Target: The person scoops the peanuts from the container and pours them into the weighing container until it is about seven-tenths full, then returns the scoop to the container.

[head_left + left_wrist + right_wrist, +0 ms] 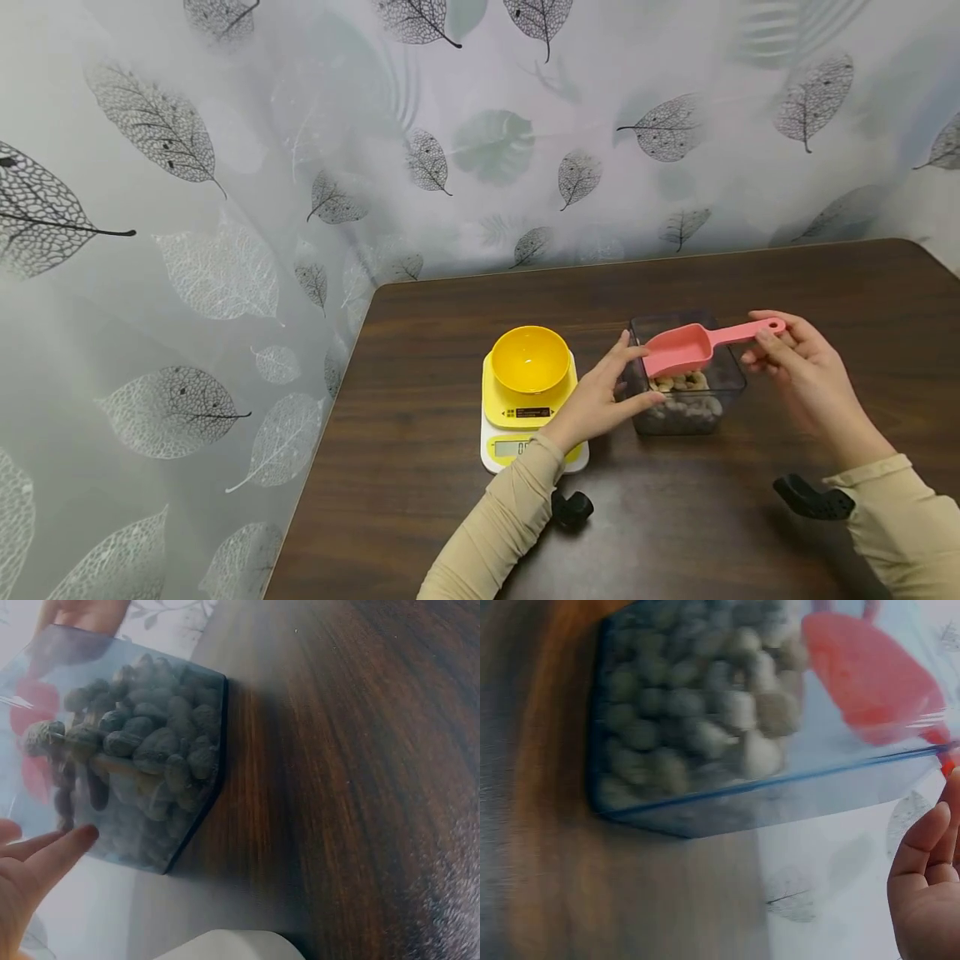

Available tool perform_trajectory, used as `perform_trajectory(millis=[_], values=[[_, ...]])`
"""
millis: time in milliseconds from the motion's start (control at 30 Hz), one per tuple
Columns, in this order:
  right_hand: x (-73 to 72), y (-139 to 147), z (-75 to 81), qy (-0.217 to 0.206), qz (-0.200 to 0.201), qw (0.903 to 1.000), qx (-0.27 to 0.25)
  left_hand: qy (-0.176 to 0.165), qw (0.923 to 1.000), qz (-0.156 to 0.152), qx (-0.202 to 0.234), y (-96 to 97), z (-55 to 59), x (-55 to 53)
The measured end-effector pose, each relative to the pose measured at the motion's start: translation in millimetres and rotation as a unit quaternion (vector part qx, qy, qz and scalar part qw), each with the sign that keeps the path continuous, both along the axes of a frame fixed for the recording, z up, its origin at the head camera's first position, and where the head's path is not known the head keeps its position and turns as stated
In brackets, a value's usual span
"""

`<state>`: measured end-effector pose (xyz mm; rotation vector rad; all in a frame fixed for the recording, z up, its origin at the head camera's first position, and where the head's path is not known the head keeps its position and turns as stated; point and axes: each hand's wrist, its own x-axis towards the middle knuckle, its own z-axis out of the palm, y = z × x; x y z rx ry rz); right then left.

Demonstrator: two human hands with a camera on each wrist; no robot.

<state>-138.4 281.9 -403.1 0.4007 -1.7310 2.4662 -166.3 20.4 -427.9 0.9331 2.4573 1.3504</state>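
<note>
The right hand (806, 371) pinches the handle of a pink plastic scoop (681, 348) between its thumb and fingers. The wide end of the scoop is at the top of a see-through grey plastic box (675, 427), over a pile of bumpy tan peanuts in their shells (688, 382). I cannot tell how far it dips inside. The handle sticks out past the box's right side.

The left hand (596, 404) has its fingers spread out and mostly straight. They touch the left side of the box, and the thumb is by the front edge.

The box sits on a dark brown wooden surface (405, 433). To its left is a flat yellow and white scale (497, 410), with a shiny round yellow bowl (531, 367) on top. A sleeve hides part of the scale's little screen (510, 448). Behind everything is a pale wall (495, 83) with leaf pictures.
</note>
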Motion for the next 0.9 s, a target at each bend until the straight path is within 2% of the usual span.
perform_trajectory(millis=[167, 333, 433, 533, 567, 900], values=[[-3.9, -1, 19.3, 0.039, -0.041, 0.9963, 0.064, -0.023, 0.9991, -0.007, 0.035, 0.6, -2.5, 0.3], [-7.2, -5, 35.6, 0.078, -0.076, 0.9842, 0.139, -0.026, 0.9989, -0.007, 0.038, 0.5, -2.8, 1.1], [-7.2, -7, 42.2, 0.079, -0.112, 0.9606, 0.241, -0.026, 0.9989, -0.007, 0.039, -0.1, -2.8, 0.9], [-7.0, -9, 46.0, 0.072, -0.141, 0.9254, 0.344, -0.024, 0.9989, -0.007, 0.04, -0.2, -2.0, -0.1], [-6.8, -10, 46.3, 0.07, -0.144, 0.9171, 0.365, -0.024, 0.9989, -0.008, 0.041, -0.1, -1.7, -0.5], [-5.2, -7, 32.1, 0.025, -0.154, 0.8671, 0.473, -0.03, 0.9983, -0.006, 0.05, 0.9, -2.4, -2.5]])
